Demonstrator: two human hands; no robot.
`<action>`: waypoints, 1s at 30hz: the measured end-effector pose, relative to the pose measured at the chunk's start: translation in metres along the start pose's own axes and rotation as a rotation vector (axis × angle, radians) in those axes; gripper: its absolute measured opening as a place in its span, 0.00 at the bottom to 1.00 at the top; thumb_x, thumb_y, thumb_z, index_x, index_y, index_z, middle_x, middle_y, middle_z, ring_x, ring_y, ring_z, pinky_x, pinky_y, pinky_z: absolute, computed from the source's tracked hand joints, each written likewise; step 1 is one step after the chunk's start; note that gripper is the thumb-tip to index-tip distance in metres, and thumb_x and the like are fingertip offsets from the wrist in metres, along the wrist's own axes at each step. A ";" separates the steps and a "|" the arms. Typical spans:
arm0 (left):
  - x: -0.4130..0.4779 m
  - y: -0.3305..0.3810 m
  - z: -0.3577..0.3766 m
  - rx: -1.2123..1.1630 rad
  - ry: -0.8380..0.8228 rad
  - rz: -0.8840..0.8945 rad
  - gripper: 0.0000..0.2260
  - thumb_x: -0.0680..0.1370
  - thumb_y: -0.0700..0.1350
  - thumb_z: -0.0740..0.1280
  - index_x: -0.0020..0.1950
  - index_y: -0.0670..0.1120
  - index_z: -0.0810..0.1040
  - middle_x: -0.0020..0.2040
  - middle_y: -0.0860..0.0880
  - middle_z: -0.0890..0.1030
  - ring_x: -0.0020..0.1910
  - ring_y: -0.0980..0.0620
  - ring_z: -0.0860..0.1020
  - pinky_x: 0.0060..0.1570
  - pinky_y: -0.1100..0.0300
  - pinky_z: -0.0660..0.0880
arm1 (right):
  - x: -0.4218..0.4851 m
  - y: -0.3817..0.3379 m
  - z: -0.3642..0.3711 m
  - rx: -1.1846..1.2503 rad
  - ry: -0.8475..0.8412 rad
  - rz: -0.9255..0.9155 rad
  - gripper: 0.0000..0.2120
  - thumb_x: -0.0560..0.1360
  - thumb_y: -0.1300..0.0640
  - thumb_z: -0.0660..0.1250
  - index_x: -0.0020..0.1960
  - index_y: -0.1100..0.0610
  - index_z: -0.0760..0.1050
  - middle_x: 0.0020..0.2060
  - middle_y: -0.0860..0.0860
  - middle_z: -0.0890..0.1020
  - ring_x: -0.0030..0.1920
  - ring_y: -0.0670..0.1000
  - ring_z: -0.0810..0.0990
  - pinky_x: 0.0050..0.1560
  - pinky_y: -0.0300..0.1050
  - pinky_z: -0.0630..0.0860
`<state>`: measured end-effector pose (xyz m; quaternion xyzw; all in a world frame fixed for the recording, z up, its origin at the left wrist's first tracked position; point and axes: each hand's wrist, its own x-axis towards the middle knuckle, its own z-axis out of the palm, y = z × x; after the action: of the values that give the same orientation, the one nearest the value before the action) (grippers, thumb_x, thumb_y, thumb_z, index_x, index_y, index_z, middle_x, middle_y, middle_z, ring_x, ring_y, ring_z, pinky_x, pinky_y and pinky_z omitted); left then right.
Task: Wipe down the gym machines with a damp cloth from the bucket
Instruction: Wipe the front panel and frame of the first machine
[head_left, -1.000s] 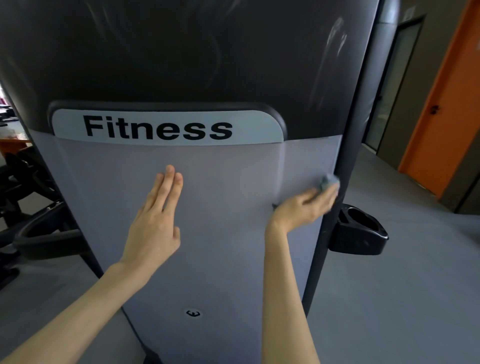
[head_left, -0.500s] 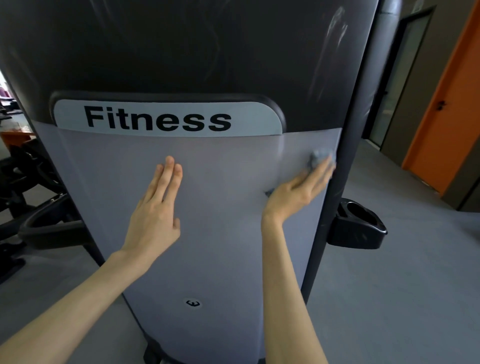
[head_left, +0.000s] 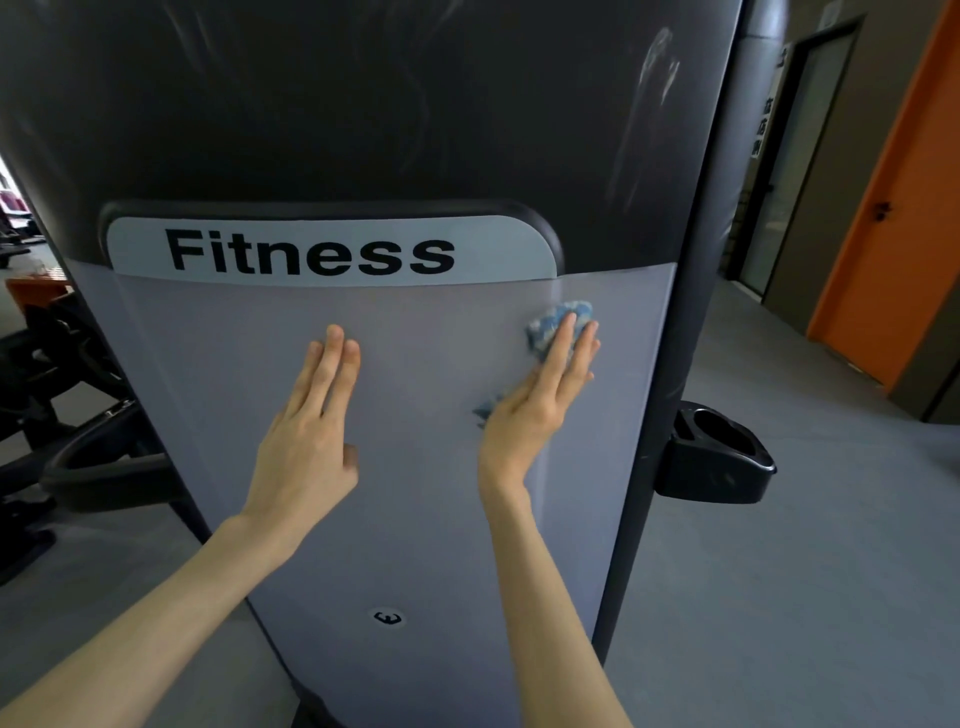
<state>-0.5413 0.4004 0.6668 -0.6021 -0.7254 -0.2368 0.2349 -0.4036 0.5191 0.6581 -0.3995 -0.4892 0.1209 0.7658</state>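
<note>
A tall gym machine shroud fills the view, with a grey lower panel (head_left: 415, 519) under a "Fitness" label (head_left: 311, 254) and a dark upper cover (head_left: 363, 104). My right hand (head_left: 540, 400) presses a small blue cloth (head_left: 558, 317) flat against the grey panel near its upper right, fingers straight; most of the cloth is hidden under the palm, with a corner showing by the thumb. My left hand (head_left: 311, 431) rests flat on the panel to the left, fingers straight and together. No bucket is in view.
A black cup holder (head_left: 717, 457) juts from the machine's right post. Dark parts of another machine (head_left: 78, 415) stand at the left. Grey floor (head_left: 779, 571) stretches to the right, towards an orange door (head_left: 893, 234) and a dark doorway.
My right hand has slid the cloth up and to the left, from the panel's right edge to just below the label. The left hand has stayed put.
</note>
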 end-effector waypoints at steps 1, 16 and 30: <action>0.000 -0.001 0.000 0.004 -0.003 0.003 0.48 0.64 0.27 0.68 0.78 0.43 0.48 0.79 0.52 0.42 0.77 0.48 0.48 0.41 0.58 0.79 | -0.002 0.015 -0.002 -0.019 0.011 0.027 0.34 0.75 0.78 0.49 0.76 0.53 0.59 0.77 0.51 0.57 0.77 0.48 0.53 0.76 0.55 0.54; -0.030 -0.006 0.023 -0.035 0.064 -0.028 0.46 0.63 0.26 0.65 0.78 0.41 0.51 0.79 0.45 0.46 0.77 0.46 0.48 0.75 0.49 0.51 | -0.027 0.056 -0.020 -0.097 -0.641 -0.822 0.35 0.70 0.81 0.56 0.71 0.54 0.66 0.74 0.51 0.60 0.76 0.51 0.55 0.73 0.51 0.53; -0.180 -0.052 0.244 -0.034 0.228 0.130 0.33 0.71 0.34 0.57 0.76 0.42 0.55 0.77 0.44 0.55 0.75 0.45 0.59 0.75 0.49 0.52 | -0.145 0.179 -0.035 -0.323 -0.655 -1.239 0.26 0.78 0.67 0.52 0.71 0.49 0.70 0.73 0.49 0.66 0.75 0.50 0.60 0.75 0.46 0.54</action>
<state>-0.5765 0.4077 0.3612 -0.6209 -0.6493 -0.3003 0.3204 -0.4085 0.5343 0.4257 -0.0999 -0.8425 -0.2961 0.4388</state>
